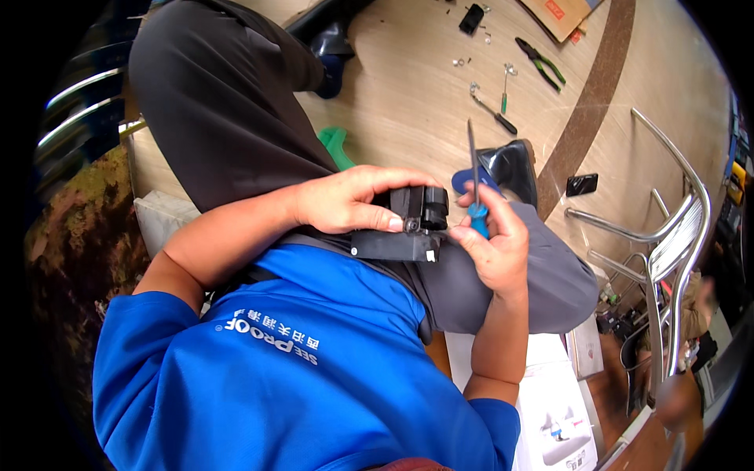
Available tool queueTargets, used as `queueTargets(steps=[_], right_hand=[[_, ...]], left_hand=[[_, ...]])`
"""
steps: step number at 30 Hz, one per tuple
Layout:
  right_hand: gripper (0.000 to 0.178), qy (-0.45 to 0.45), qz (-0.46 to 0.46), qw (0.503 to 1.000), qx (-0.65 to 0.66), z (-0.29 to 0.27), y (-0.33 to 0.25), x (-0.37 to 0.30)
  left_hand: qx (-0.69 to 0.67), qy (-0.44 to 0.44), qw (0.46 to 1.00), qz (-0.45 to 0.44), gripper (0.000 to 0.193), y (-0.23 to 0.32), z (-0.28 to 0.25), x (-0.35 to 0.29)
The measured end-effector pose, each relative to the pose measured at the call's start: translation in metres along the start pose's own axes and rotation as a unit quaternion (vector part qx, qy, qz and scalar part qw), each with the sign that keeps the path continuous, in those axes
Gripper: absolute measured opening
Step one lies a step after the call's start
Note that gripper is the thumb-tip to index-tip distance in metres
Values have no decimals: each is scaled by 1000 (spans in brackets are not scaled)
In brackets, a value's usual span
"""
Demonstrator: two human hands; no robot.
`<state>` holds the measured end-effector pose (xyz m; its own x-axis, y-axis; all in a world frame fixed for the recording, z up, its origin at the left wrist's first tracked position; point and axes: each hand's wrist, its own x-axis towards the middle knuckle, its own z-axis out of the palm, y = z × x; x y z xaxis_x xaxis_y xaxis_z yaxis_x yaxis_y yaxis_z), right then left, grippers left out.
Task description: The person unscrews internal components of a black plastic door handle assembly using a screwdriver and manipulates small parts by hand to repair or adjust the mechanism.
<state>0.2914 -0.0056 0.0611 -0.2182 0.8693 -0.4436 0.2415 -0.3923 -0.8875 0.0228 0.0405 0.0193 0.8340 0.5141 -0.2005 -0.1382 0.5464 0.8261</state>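
Observation:
My left hand (342, 202) grips a boxy black device (393, 246) above my lap, thumb on its near side and fingers over its far side. The device has a long flat block and a rounded black part beside it; its exact kind is unclear. Close to its right end is my right hand (503, 247), closed around a screwdriver (477, 213) with a blue handle. The screwdriver's shaft points away from me, off the device. My right thumb and a fingertip come near the device's right edge; whether they pinch something small there, I cannot tell.
On the floor ahead lie green-handled pliers (542, 64), a black-handled tool (495, 112), several small metal parts and a small black piece (471, 19). A cardboard box (554, 17) is farther off. To the right are a phone (582, 184) and a metal-framed chair (675, 228).

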Motion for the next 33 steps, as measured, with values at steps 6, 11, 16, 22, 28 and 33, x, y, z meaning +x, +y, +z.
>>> queueTargets(steps=[6,11,16,22,28,33], right_hand=[[75,148,24,989,14,-17,-13,-5],[55,106,-146,956,-231,-29,-32,-17],[40,82,-166,914,-360,-51,-77,-13],[66,107,-316,942,-39,-90,-72,-27],[62,91,-337,883,314,-106,-53,-25],[51,91,-283,887,354,-90,-45,-11]], left_hand=[[45,8,998,38,73,4,-4,0],[80,4,996,33,82,10,-1,5],[110,-6,987,113,75,-1,-3,2],[26,-23,995,99,73,0,-8,3],[-1,-13,996,92,74,-5,-14,5],[5,4,998,64,76,-5,-13,8]])
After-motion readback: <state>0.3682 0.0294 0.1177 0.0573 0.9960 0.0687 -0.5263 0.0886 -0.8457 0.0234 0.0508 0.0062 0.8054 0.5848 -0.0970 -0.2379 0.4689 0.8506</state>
